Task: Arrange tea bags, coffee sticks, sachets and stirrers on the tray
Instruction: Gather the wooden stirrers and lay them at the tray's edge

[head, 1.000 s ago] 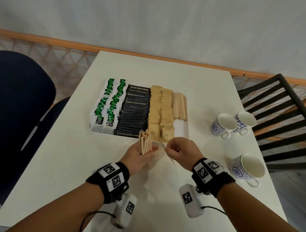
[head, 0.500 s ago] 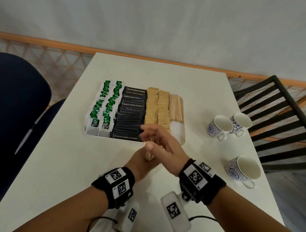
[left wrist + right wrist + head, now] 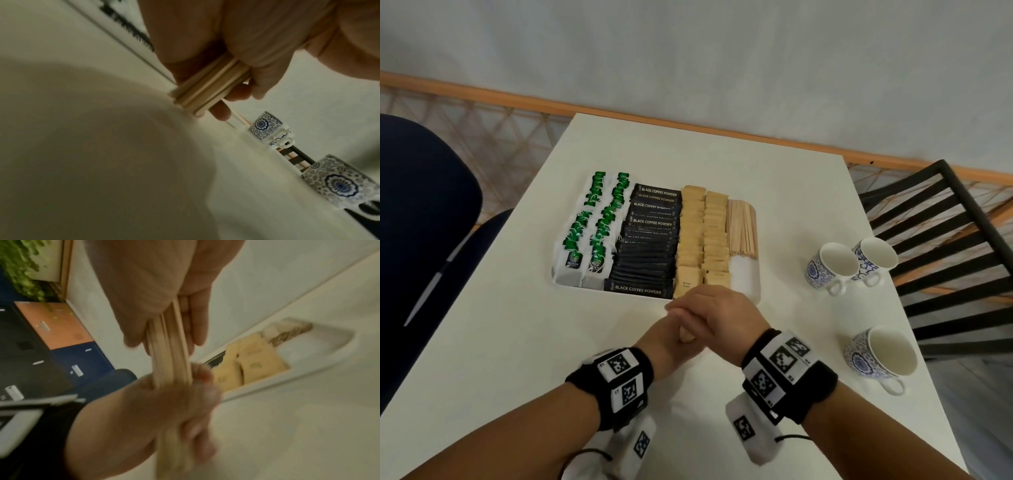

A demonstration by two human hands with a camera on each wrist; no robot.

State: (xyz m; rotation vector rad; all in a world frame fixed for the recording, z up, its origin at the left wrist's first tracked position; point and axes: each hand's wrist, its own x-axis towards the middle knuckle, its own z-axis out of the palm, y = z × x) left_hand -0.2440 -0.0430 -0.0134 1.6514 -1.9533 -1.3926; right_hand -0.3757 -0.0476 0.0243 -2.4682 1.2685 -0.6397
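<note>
Your left hand (image 3: 666,339) grips a stirrer bundle (image 3: 170,353) upright just near of the tray (image 3: 751,291). Your right hand (image 3: 717,313) wraps its fingers over the bundle's top, above the left.

A white tabletop (image 3: 482,342) carries a white tray (image 3: 751,291) at frame centre and three blue-patterned cups (image 3: 825,265) (image 3: 875,255) (image 3: 880,356) at the right.

stirrer bundle (image 3: 686,336) mostly hidden by hands (tops perhaps covered), blurred
</note>
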